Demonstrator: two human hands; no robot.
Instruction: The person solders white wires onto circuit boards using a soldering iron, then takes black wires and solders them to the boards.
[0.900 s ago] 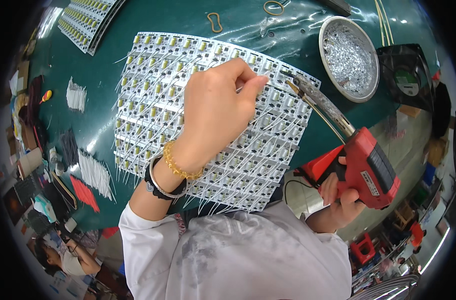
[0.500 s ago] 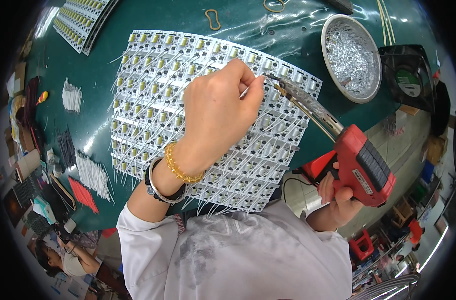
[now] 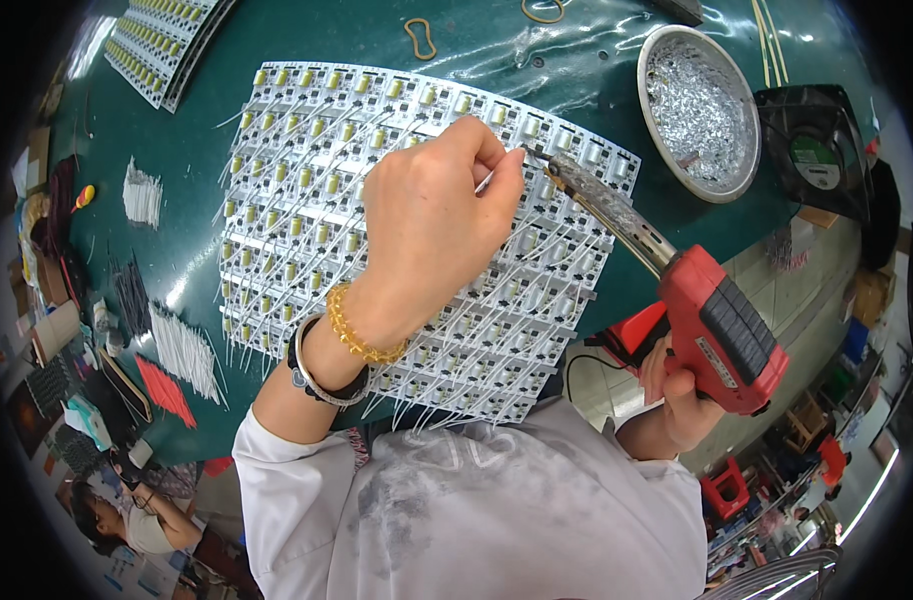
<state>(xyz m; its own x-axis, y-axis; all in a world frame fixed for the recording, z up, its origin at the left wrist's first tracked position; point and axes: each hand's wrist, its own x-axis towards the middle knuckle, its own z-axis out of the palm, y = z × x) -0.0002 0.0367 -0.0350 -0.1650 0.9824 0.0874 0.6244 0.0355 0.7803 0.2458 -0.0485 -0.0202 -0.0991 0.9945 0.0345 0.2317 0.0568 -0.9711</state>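
A panel of white circuit boards (image 3: 327,160) lies on the table in joined rows, with yellow cylindrical components and many thin white wires slanting across it. Over its upper middle, my left hand (image 3: 432,200) is closed in a pinch, thumb against forefinger; whatever is between the fingertips is hidden. My right hand (image 3: 685,408) is wrapped around the grip of a red soldering gun (image 3: 722,330). The gun's dark tip and thin brass feed tube reach up and left over the panel, the tip just right of my left fingertips.
At the upper right stands a round bowl (image 3: 649,120) of silvery scraps, beside a black fan (image 3: 815,150). Bundles of white wires (image 3: 185,345), red wires (image 3: 165,390) and black wires (image 3: 132,295) lie left. More boards (image 3: 162,45) sit upper left. Another person (image 3: 152,520) is lower left.
The soldering gun has shifted slightly left and up, its tip staying by my left fingertips. My left hand keeps its pinch over nearly the same spot.
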